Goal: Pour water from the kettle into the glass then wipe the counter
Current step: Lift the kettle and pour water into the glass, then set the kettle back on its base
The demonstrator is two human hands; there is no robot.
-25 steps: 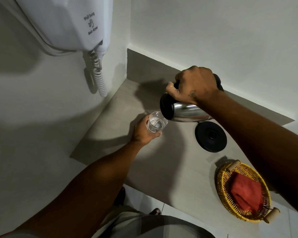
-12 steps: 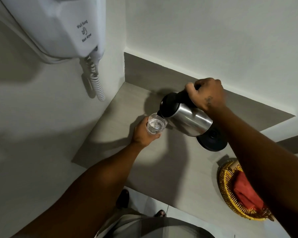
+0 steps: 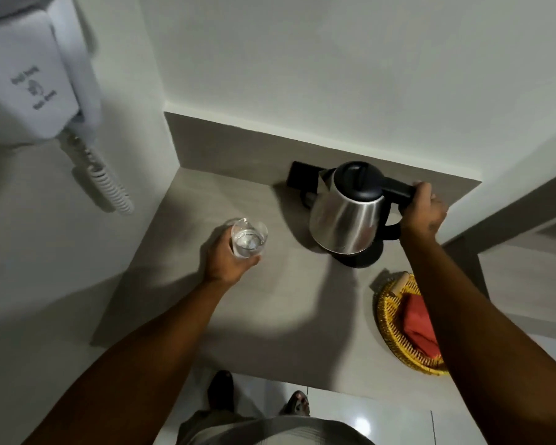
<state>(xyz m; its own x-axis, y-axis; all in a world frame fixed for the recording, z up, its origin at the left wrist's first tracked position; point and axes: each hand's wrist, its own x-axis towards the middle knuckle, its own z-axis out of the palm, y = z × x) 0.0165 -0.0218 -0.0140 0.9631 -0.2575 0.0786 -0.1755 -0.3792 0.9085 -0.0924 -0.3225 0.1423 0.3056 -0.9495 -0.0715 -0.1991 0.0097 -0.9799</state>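
I note the stainless-steel kettle (image 3: 345, 220) upright on its black base (image 3: 360, 260) at the back right of the table (image 3: 222, 309), black lid shut, spout facing left. My right hand (image 3: 422, 210) has its fingers (image 3: 421, 189) wrapped round the black handle. The glass (image 3: 248, 242), clear and partly filled with water, sits left of the kettle and apart from it; my left hand (image 3: 228, 261) cups it from below, fingers closed round its side, and I cannot tell whether it touches the table. A yellow wicker basket (image 3: 386, 319) holding a red cloth (image 3: 418, 319) lies near the front right, partly hidden by my right forearm. A dark flat object sits behind the kettle, unclear. The table is grey, set in a white-walled corner; a wall-hung hair dryer (image 3: 29, 81) with coiled cord hangs at left.
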